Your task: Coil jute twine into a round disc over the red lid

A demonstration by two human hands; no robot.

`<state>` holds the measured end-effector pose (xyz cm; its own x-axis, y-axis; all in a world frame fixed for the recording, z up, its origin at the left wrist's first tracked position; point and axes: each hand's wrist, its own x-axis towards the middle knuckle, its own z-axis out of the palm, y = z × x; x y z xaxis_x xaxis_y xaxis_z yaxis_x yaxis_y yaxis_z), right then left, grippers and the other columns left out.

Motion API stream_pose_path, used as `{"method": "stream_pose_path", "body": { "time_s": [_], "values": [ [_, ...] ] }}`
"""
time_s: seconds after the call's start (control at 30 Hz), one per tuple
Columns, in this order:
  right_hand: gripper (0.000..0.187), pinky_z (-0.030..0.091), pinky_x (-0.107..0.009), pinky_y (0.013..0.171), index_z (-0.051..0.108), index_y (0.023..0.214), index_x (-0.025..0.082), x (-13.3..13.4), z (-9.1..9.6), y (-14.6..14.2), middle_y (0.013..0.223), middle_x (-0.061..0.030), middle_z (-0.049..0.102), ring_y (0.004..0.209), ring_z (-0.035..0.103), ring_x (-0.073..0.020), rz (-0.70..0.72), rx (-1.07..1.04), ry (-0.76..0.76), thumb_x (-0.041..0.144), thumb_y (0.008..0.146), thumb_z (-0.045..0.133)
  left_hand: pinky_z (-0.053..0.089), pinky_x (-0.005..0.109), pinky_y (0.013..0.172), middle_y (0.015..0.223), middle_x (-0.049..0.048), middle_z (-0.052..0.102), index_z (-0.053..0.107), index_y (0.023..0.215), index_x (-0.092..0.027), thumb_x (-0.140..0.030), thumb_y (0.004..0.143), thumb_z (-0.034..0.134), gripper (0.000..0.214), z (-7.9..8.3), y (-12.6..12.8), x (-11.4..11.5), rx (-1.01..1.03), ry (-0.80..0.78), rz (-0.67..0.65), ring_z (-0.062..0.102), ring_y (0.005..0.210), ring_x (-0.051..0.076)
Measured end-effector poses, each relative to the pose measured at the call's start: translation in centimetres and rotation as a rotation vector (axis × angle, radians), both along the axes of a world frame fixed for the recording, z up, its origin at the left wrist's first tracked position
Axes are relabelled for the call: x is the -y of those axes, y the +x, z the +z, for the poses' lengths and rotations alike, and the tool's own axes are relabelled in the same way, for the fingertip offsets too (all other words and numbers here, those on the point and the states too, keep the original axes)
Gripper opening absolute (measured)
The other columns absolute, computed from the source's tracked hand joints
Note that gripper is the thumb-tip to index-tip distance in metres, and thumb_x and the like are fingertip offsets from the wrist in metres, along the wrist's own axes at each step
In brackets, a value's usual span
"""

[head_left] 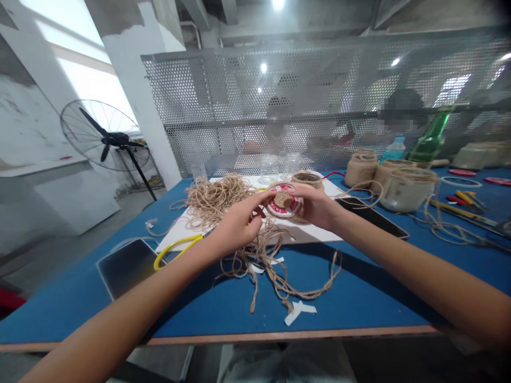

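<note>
Between my two hands is a round red-and-white disc [293, 204] with tan twine coiled at its middle and more twine round its rim. The fingers of my left hand [246, 215] close on its left edge, and my right hand [313, 205] grips its right edge. Beneath the hands, loose strands of jute twine [275, 266] trail over the blue table, some with bits of white tape on them. A large tangled heap of twine [217, 194] lies beyond my left hand. Yellow-handled scissors [179, 250] lie partly under my left forearm.
Several twine-wrapped jars [361, 169] stand at the right near a green bottle [431, 138]. Clear glass jars [270, 168] are at the back, on white paper [331, 231]. Dark flat panels [128, 268] lie left and right. A perforated metal screen [231, 106] closes off the far edge.
</note>
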<state>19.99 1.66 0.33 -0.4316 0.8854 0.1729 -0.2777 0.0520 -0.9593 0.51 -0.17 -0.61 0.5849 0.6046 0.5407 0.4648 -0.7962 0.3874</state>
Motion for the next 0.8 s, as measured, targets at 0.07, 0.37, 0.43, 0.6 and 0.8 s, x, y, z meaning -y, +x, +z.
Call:
{"method": "stream_pose_path", "body": {
  "time_s": [0.07,0.37,0.43,0.6,0.8],
  "values": [
    [0.013,0.045,-0.024,0.062,0.061,0.075,0.016,-0.1,0.1,0.3,0.076,-0.0035,0.061,0.069,0.056,-0.0134,0.013,0.036,-0.017,0.025,0.066,0.063,0.041,0.032,0.090,0.124,0.0050,0.050,0.041,0.124,-0.021,0.001,0.069,0.037,0.059,0.2,-0.1,0.0,-0.026,0.051,-0.014,0.052,0.101,0.015],
    [0.017,0.035,-0.017,0.042,0.055,0.074,0.014,-1.0,-0.9,0.7,0.060,0.0018,0.055,0.047,0.049,-0.0058,0.121,0.223,0.052,0.022,0.065,0.068,0.039,0.033,0.091,0.119,0.0043,0.053,0.047,0.116,-0.019,0.000,0.068,0.036,0.053,0.6,-0.2,0.0,-0.092,0.096,-0.044,0.049,0.106,0.016],
    [0.017,0.035,-0.016,0.042,0.054,0.073,0.014,-1.0,-1.0,0.5,0.058,0.0023,0.054,0.046,0.048,-0.0053,0.091,0.222,0.060,0.022,0.065,0.067,0.039,0.032,0.091,0.117,0.0045,0.054,0.047,0.116,-0.019,0.000,0.069,0.037,0.052,0.6,-0.1,0.0,-0.105,0.089,-0.034,0.049,0.105,0.015],
    [0.017,0.042,-0.019,0.049,0.054,0.073,0.014,-0.8,-1.0,0.0,0.061,0.0006,0.057,0.052,0.054,-0.0073,-0.016,0.170,0.036,0.020,0.065,0.067,0.036,0.034,0.094,0.121,0.0058,0.051,0.045,0.118,-0.019,0.002,0.066,0.036,0.057,0.5,-0.1,-0.2,-0.099,0.090,0.003,0.046,0.109,0.017],
    [0.017,0.042,-0.020,0.051,0.054,0.073,0.014,-0.9,-1.2,-0.2,0.065,-0.0001,0.058,0.055,0.054,-0.0077,-0.112,0.104,0.053,0.019,0.064,0.067,0.042,0.032,0.084,0.107,0.0064,0.056,0.044,0.118,-0.017,0.005,0.063,0.032,0.060,0.4,-0.1,-0.4,-0.071,0.052,0.071,0.051,0.095,0.015]
  ]
}}
